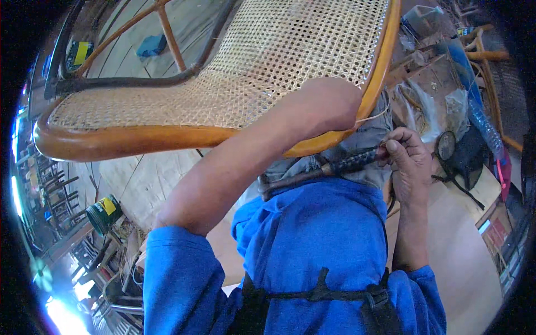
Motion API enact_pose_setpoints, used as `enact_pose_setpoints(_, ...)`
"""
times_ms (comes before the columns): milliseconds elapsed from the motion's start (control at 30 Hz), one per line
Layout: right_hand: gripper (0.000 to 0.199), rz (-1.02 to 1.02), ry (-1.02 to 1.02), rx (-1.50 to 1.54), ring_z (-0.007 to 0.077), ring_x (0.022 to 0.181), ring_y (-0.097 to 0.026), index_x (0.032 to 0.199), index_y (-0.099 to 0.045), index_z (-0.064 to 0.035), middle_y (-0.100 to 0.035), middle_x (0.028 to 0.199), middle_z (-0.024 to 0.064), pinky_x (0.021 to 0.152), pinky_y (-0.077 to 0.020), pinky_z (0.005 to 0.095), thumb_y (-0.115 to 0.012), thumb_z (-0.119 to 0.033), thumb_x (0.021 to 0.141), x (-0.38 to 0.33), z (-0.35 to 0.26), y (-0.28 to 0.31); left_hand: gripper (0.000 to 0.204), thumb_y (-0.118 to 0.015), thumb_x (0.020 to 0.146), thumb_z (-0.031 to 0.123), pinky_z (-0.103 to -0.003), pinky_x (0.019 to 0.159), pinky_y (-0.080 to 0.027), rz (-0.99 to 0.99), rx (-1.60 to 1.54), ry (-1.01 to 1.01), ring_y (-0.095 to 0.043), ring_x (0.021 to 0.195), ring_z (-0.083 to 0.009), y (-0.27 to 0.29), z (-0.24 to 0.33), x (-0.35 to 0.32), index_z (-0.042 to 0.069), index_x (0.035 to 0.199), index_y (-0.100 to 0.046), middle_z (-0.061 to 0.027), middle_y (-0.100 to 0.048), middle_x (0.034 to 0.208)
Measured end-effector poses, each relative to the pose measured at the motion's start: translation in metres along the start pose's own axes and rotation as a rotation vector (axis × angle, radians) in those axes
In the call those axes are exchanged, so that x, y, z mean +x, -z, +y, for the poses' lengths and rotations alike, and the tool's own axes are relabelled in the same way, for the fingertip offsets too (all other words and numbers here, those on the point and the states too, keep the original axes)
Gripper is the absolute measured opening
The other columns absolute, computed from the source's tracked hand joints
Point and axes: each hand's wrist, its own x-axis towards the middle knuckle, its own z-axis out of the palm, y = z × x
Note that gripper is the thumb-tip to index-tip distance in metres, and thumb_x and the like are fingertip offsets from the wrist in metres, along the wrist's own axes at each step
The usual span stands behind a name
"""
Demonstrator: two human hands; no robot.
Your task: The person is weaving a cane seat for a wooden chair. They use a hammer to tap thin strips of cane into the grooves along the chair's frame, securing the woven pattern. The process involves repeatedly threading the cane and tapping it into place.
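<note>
My left hand (329, 103) lies on the woven cane seat (268, 61) of the chair, near the right end of its front rail. The wrist bends over the rounded wooden frame (139, 139) and the fingers drop out of sight past the rim, so I cannot tell whether they are spread or gripping.

My right hand (410, 162) sits just below that same corner of the frame. Its fingers are curled and pressed together around the dark wrapped handle of a tool (335, 166), whose long shaft runs leftward across my lap, under the rail. A thin loose cane strand (375, 117) hangs from the rim just beside my left wrist, close above the tool hand.

As for progress, I judge the weaving nearly finished: the open hexagonal mesh covers the seat and runs up the back panel, even and unbroken wherever I can see it. What looks left is the edge at this front right corner, where the strand is not yet tucked or trimmed.

A green can (105, 213) stands on the plywood floor to my left, well apart from the chair, and clutter (446, 100) lies on the floor beyond my right hand.
</note>
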Motion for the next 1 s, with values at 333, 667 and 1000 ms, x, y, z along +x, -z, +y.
enact_pose_setpoints(333,0.009,-0.114,0.02,-0.154,0.0108,0.072,-0.057,0.092,-0.056,-0.0012,-0.061,0.083,0.0053,0.065,-0.0449,0.0216,-0.059,-0.004,0.084,0.001,0.003,-0.014,0.022,-0.059,0.068,0.021,-0.044,0.062,-0.046,-0.099,-0.029,-0.145,-0.06,0.068,-0.0352,-0.001,-0.01,-0.004,0.001,0.076,-0.063,-0.0191,-0.061,0.073)
enact_pose_setpoints(667,0.017,-0.113,0.304,-0.703,0.0181,0.079,-0.063,0.097,-0.059,-0.003,-0.063,0.086,0.0095,0.072,-0.049,0.0288,-0.055,0.001,0.08,0.004,0.001,-0.055,0.02,-0.061,0.069,0.021,-0.041,0.059,-0.046,-0.016,-0.075,-0.121,-0.06,0.066,-0.0327,-0.011,-0.023,0.003,0.004,0.08,-0.064,-0.0174,-0.062,0.073)
enact_pose_setpoints(1000,0.016,-0.143,0.536,-0.898,0.0191,0.079,-0.063,0.093,-0.059,-0.0032,-0.064,0.084,0.0103,0.072,-0.048,0.0286,-0.052,0.003,0.08,0.022,0.019,-0.072,0.025,-0.067,0.068,0.021,-0.033,0.059,-0.047,-0.031,-0.377,-0.158,-0.058,0.063,-0.0162,-0.023,-0.049,0.019,0.005,0.086,-0.068,-0.0071,-0.066,0.072)
